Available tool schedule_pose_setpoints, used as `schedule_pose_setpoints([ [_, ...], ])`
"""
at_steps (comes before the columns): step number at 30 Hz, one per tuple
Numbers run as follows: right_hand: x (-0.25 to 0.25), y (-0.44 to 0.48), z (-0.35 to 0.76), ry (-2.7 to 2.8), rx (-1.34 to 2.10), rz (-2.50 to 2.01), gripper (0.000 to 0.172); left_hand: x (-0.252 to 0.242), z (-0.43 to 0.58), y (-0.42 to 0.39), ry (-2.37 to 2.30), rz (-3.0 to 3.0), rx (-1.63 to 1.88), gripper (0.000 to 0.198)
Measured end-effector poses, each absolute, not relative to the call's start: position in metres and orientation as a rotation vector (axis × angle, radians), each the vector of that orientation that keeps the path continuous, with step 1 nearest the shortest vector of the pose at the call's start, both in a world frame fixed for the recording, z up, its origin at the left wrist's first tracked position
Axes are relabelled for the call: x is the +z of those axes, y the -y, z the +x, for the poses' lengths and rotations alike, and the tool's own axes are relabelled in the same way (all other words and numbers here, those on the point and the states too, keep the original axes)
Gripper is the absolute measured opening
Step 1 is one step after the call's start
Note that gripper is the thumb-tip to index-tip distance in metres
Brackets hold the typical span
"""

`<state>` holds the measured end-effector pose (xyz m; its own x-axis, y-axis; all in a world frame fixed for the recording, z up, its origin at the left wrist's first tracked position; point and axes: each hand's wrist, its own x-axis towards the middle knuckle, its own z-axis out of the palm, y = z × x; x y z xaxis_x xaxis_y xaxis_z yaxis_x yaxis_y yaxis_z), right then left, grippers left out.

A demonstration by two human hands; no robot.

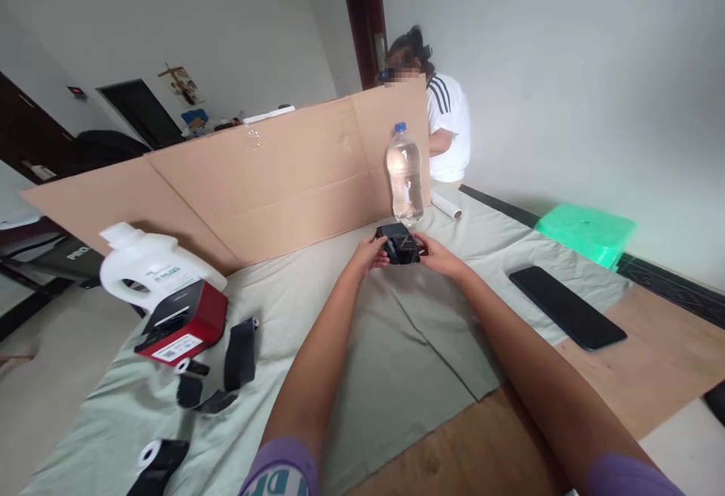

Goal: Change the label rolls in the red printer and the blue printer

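Observation:
Between both hands is a small black boxy object (402,245) with a rounded part at its front; its exact kind is unclear. My left hand (371,256) has its fingers closed on the left side of it. From the opposite side, my right hand (435,254) grips its edge, with the fingers partly hidden behind it. Just beyond the object, a clear bottle (405,179) of liquid with a blue cap stands against the cardboard panel (283,186).
At left are a white jug (161,258), a red-and-black printer (186,321) and unrolled black rolls (241,352). A dark phone-like slab (566,307) lies at right, a white roll (446,205) beyond. A green stool (586,232) and a person (450,126) are farther back.

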<state>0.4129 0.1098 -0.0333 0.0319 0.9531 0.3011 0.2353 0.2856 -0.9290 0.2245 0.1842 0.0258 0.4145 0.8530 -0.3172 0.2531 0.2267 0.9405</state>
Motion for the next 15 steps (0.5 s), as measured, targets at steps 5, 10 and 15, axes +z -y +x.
schedule_pose_setpoints([
  [5,-0.050,-0.098,0.468,1.284,0.823,-1.210,0.071,0.011,0.304,-0.195,-1.026,1.324,0.512,0.052],
  [10,-0.054,-0.096,0.495,1.213,0.691,-1.327,0.079,-0.016,0.332,-0.194,-1.013,1.313,0.459,0.044],
  [15,-0.053,-0.091,0.505,1.236,0.660,-1.368,0.077,-0.027,0.341,-0.187,-1.007,1.307,0.452,0.046],
])
